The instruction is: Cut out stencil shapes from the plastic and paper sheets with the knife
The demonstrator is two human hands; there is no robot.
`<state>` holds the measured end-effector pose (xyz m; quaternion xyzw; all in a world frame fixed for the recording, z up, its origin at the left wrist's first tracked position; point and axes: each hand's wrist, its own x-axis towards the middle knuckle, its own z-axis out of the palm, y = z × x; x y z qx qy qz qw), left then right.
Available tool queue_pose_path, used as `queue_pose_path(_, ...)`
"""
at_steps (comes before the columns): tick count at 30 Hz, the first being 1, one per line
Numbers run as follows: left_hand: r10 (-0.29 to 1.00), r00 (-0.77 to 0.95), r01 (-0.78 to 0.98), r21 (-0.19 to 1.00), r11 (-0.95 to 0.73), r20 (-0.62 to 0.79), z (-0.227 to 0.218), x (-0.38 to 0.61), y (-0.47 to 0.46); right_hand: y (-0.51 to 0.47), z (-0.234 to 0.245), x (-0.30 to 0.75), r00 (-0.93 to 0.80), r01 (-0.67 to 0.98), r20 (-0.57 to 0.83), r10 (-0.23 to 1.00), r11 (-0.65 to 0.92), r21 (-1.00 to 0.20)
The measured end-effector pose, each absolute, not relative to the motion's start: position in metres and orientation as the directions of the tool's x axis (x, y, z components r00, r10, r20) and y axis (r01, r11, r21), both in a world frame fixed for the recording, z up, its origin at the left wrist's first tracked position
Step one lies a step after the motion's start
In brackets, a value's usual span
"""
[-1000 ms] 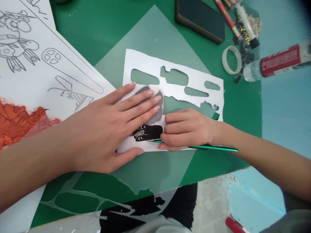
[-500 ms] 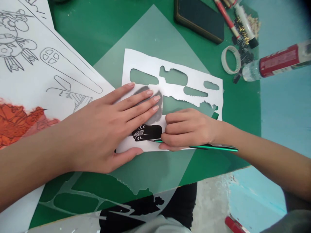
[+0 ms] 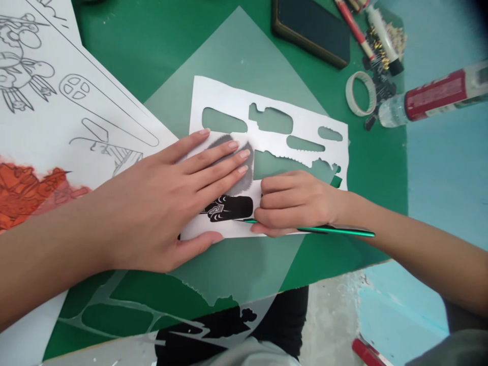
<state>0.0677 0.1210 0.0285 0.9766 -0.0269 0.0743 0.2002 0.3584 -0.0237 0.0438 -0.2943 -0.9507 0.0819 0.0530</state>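
A white paper sheet with several shapes cut out of it lies on a translucent plastic sheet. My left hand rests flat on the paper, fingers stretched over a smudged grey patch. Just below those fingers a black printed figure shows, its left end partly covered. My right hand is closed round a slim green-handled craft knife. Its fine tip meets the paper along the lower edge of the black figure.
Left lie line drawings and an orange-coloured piece. At the upper right are a dark block, a tape roll, a bottle with a red label and small loose pieces. The green table's front edge runs close below the plastic sheet.
The whole view has shifted slightly left. Both hands and the paper keep nearly the same places; the knife tip has moved very little, if at all.
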Motion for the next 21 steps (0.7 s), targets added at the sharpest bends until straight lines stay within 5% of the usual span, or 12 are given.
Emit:
queue_pose_path(8, -0.024, 0.984, -0.086, 0.354, -0.931, 0.175, 0.0271, 0.0667, 0.1213, -0.0253, 0.0436, 0.3564, -0.752, 0.569, 0.238, 0.614, 0.788, -0.233)
queue_pose_path(15, -0.018, 0.986, -0.080, 0.366, -0.927, 0.168, 0.0262, 0.0678, 0.1206, -0.0242, 0.0453, 0.3611, -0.806, 0.548, 0.138, 0.576, 0.813, -0.194)
queue_pose_path(21, -0.009, 0.988, -0.072, 0.397, -0.915, 0.157, 0.0276, 0.0674, 0.1199, -0.0209, 0.0499, 0.3589, -0.788, 0.542, 0.205, 0.580, 0.812, -0.216)
